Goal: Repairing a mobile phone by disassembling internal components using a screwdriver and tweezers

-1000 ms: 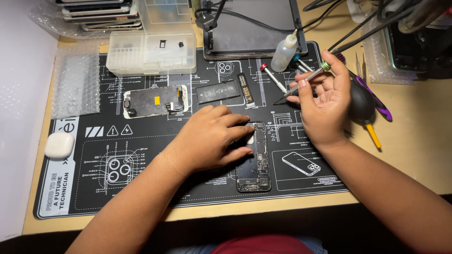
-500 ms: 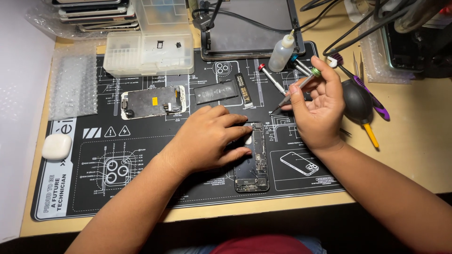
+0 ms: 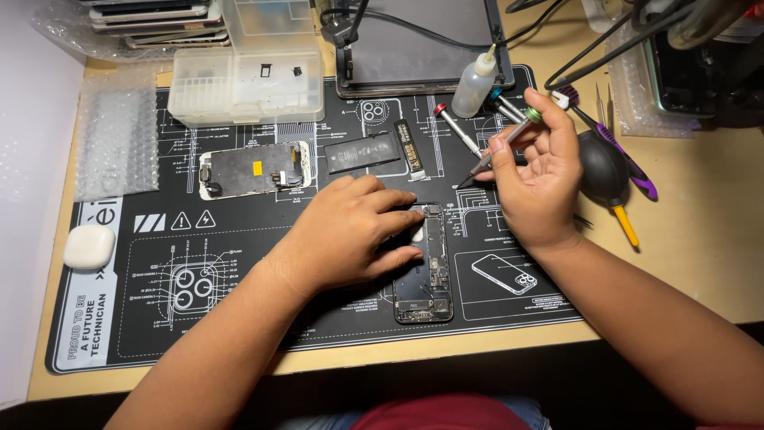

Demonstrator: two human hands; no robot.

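Note:
My left hand [image 3: 350, 232] lies flat on an opened phone body [image 3: 430, 271] on the black repair mat [image 3: 239, 271], fingers spread over its upper half. My right hand [image 3: 537, 179] is raised just right of the phone and grips a thin grey screwdriver [image 3: 500, 143] with a green cap, its tip pointing down and left, above the mat. The phone's lower half with its circuit board is in plain sight.
A detached screen panel [image 3: 253, 169], a black battery [image 3: 363, 151] and a flex strip [image 3: 406, 148] lie behind the phone. A clear parts box [image 3: 239, 84], white squeeze bottle [image 3: 475, 82], red-capped screwdriver [image 3: 455, 127], black air blower [image 3: 602, 166], purple tool [image 3: 629, 163] and white earbud case [image 3: 89, 245] surround them.
My right hand turned the screwdriver so its tip now points down towards the phone. My left hand stayed on the phone.

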